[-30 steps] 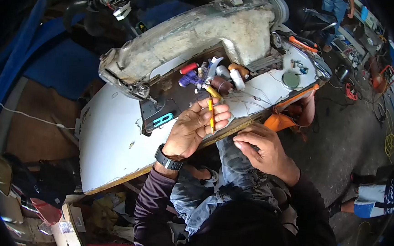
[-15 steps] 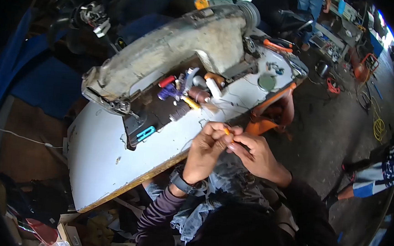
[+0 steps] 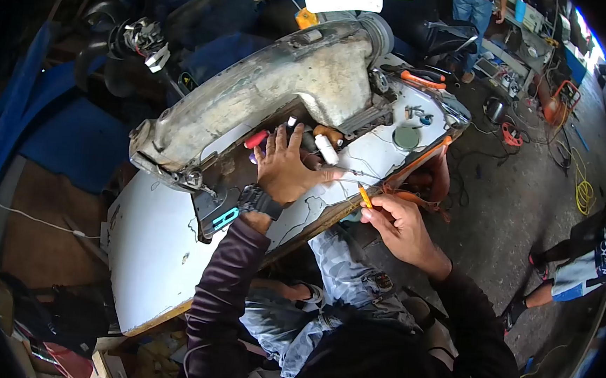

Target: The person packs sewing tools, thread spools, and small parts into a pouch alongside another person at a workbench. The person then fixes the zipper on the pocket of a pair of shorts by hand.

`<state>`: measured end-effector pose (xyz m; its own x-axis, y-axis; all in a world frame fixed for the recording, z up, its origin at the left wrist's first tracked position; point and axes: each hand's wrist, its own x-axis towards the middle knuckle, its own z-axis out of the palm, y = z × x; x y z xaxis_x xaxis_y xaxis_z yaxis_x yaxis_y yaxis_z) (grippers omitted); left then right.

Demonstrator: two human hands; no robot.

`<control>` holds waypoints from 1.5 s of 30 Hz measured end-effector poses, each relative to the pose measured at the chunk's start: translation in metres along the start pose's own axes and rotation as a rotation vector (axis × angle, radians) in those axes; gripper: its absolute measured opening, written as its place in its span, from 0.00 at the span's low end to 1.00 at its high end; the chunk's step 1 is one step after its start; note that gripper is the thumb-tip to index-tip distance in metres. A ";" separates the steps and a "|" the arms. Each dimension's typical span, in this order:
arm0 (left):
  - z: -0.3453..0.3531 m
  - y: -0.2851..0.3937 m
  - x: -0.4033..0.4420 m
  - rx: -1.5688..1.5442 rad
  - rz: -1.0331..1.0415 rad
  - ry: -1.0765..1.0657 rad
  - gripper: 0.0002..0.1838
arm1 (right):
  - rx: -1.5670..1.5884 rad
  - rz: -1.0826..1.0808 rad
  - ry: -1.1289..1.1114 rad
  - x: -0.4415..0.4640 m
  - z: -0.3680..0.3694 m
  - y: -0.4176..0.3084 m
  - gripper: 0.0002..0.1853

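My left hand [image 3: 285, 168] lies palm down with fingers spread over the thread spools on the sewing machine's bed, and it hides several of them. A red spool [image 3: 256, 139] shows by its fingertips, and a white spool [image 3: 326, 149] is to its right. Between the thumb and fingers of my right hand [image 3: 401, 227] is a short yellow-orange pencil [image 3: 365, 195], its dark point tilted up and left, near the table's front edge. The old, worn sewing machine [image 3: 268, 81] stands behind the spools. A turquoise thread snipper [image 3: 226, 219] lies left of my left wrist.
The white tabletop [image 3: 151, 249] has a rough wooden edge. At its right end are a round green lid [image 3: 406, 138], small metal parts [image 3: 418, 115] and orange-handled pliers [image 3: 423, 79]. Another person's legs [image 3: 470, 25] show at the back; someone else [image 3: 571, 271] is at the right.
My hands have come apart. The left moved up and left from the pencil onto the spools, its fingers spreading. My right hand kept the pencil and moved slightly right.
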<state>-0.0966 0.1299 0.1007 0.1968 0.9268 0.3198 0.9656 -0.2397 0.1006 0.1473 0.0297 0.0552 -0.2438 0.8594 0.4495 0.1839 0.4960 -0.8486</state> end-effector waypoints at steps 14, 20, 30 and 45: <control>0.004 -0.022 0.028 -0.150 0.196 0.112 0.25 | 0.075 0.130 0.084 0.000 -0.029 0.010 0.13; 0.008 -0.024 0.029 -0.234 0.254 0.189 0.20 | 0.091 0.118 0.201 0.002 -0.045 0.028 0.12; 0.002 -0.012 0.021 -0.189 0.314 0.206 0.18 | -0.822 0.088 0.328 0.069 -0.134 0.046 0.13; -0.021 -0.038 -0.035 -0.284 0.137 0.107 0.35 | -0.655 -0.372 0.014 0.070 -0.028 0.004 0.18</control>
<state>-0.1435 0.1002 0.1051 0.2876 0.8484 0.4444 0.8425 -0.4448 0.3039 0.1573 0.0951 0.0912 -0.3894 0.6200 0.6812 0.6216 0.7226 -0.3023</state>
